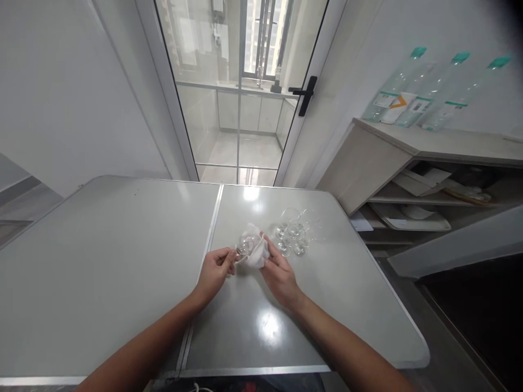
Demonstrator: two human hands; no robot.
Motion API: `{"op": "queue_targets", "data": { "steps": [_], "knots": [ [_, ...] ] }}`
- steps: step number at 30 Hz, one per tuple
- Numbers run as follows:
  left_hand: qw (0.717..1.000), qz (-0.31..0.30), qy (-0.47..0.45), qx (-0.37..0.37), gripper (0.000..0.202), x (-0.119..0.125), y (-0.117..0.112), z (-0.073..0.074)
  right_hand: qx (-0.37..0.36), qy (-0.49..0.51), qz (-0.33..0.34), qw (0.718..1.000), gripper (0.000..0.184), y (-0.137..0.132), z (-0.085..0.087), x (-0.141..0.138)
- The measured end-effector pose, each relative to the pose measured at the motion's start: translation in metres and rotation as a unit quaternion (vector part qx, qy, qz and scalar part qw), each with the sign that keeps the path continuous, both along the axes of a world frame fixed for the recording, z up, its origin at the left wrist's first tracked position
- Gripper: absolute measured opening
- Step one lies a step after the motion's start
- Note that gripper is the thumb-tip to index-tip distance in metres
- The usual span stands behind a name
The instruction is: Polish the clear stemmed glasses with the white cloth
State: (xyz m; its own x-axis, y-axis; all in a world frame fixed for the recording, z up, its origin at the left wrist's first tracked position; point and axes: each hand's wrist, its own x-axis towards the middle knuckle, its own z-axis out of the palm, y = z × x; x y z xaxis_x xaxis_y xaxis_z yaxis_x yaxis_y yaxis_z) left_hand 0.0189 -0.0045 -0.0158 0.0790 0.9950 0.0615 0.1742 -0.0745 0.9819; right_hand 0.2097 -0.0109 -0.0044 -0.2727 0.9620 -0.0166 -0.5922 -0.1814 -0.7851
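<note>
My left hand (214, 270) is closed in a pinch at the near-left end of a small clear stemmed glass (247, 245), and its fingertips hide that end. Around the glass bowl lies a crumpled white cloth or tissue (258, 257); which of the two I cannot tell. My right hand (281, 276) is closed on this white cloth from the right, pressing it against the glass. Just to the right, several clear stemmed glasses (293, 232) are grouped on the table, their outlines faint against its surface.
The grey-green table (122, 261) has a metal seam (214, 215) running across it. Behind it is a glass door (239, 125) with a black handle (303, 95). At right, a shelf unit (384, 144) bears several clear bottles (417, 92) with green caps.
</note>
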Motion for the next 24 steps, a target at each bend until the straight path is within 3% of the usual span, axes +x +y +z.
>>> {"op": "queue_targets", "data": {
  "steps": [6, 10, 12, 15, 21, 24],
  "knots": [
    [0.996, -0.048, 0.056, 0.046, 0.05, 0.005, -0.003, -0.004, 0.07, -0.079, 0.01, 0.994, 0.064, -0.001, -0.025, -0.008],
    [0.985, -0.027, 0.135, 0.104, 0.037, 0.002, -0.007, -0.002, 0.12, -0.154, 0.032, 0.98, 0.061, 0.0, -0.023, -0.003],
    [0.984, -0.004, 0.131, 0.121, 0.024, 0.001, -0.008, 0.0, 0.13, -0.163, 0.044, 0.977, 0.06, 0.0, -0.022, -0.001],
    [0.988, 0.049, 0.085, 0.119, 0.019, 0.001, -0.009, 0.002, 0.124, -0.137, 0.06, 0.981, 0.056, 0.001, -0.022, 0.0],
    [0.976, 0.118, 0.114, 0.145, 0.043, 0.003, -0.006, -0.002, 0.091, -0.11, 0.043, 0.989, 0.052, 0.0, -0.022, -0.004],
    [0.986, 0.071, 0.039, 0.146, 0.05, 0.003, -0.005, 0.001, 0.036, -0.091, 0.073, 0.993, 0.046, -0.001, -0.017, -0.006]
  ]
}}
